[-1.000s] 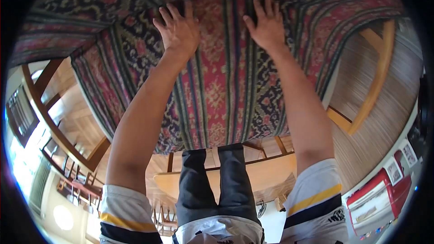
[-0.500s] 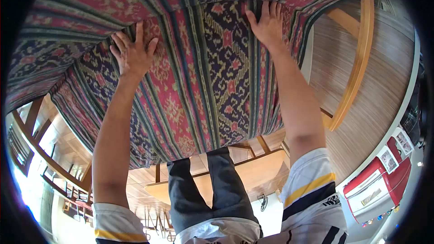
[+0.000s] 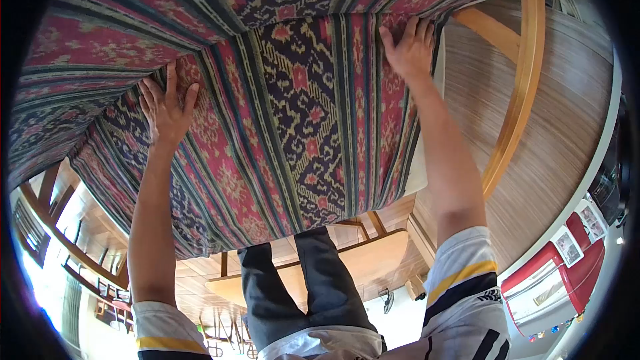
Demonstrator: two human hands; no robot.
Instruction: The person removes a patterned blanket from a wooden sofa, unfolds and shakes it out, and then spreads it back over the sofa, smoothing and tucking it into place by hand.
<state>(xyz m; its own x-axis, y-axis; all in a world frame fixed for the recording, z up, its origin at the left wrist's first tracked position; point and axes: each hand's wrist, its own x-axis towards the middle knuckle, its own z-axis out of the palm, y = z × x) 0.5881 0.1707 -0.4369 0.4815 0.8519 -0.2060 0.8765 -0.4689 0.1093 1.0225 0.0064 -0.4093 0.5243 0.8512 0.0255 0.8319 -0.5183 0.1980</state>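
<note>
A striped, patterned cloth in red, dark blue and green spreads over a table-like surface and hangs down its near edge. My left hand rests on the cloth at the left part of this edge, its fingers spread. Near the cloth's right side, my right hand lies on it with fingers stretched and the thumb apart. Neither hand grips a fold that I can see. The surface under the cloth is hidden.
Right of the cloth, a curved wooden piece like a chair part stands before a wood-grain surface. A pale wooden bench is behind my legs. Red decoration with framed pictures is at the lower right.
The cloth's pattern has shifted left in view. My left hand appears farther left and lower, and my right hand farther right and slightly lower. Both stay spread on the cloth.
</note>
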